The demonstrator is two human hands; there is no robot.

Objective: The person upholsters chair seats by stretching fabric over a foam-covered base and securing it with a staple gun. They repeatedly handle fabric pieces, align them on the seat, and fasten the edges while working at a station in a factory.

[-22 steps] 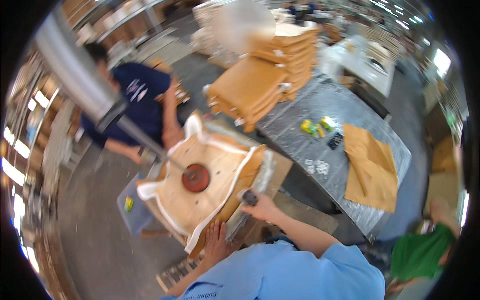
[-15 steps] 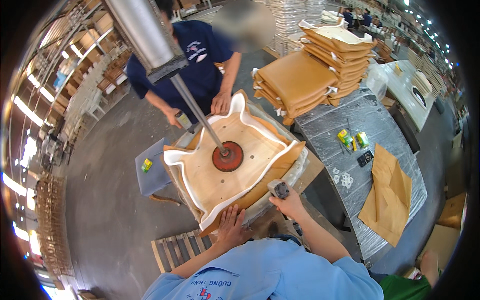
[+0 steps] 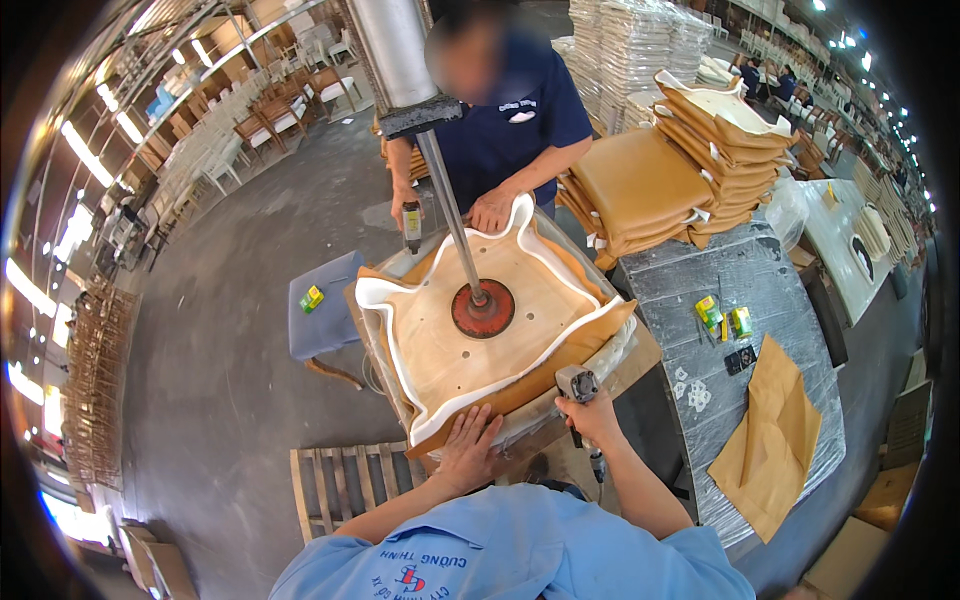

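An upside-down chair seat lies in front of me: a plywood panel [image 3: 430, 350] with white foam [image 3: 375, 292] curling up around its edge and tan leather [image 3: 540, 380] outside that. A red round press foot [image 3: 497, 318] on a steel rod bears on the panel's middle. My left hand [image 3: 468, 447] rests with fingers stretched over the leather at the near edge. In my right hand [image 3: 594, 420] is a staple gun [image 3: 577, 382], held upright beside the near right side, apart from the panel. Its nose is hidden from view.
Across the seat a co-worker in navy holds another staple gun [image 3: 412, 228] and touches the far edge. Finished tan seats [image 3: 640, 185] are stacked at the right. A wrapped table [image 3: 660, 290] carries small boxes and a leather piece [image 3: 770, 440]. A blue-grey stool [image 3: 325, 325] and a pallet [image 3: 345, 485] stand left.
My view has swung, so the scene sits lower and further right. The co-worker's staple gun now points down beside the far left edge. My hands keep nearly the same places at the seat.
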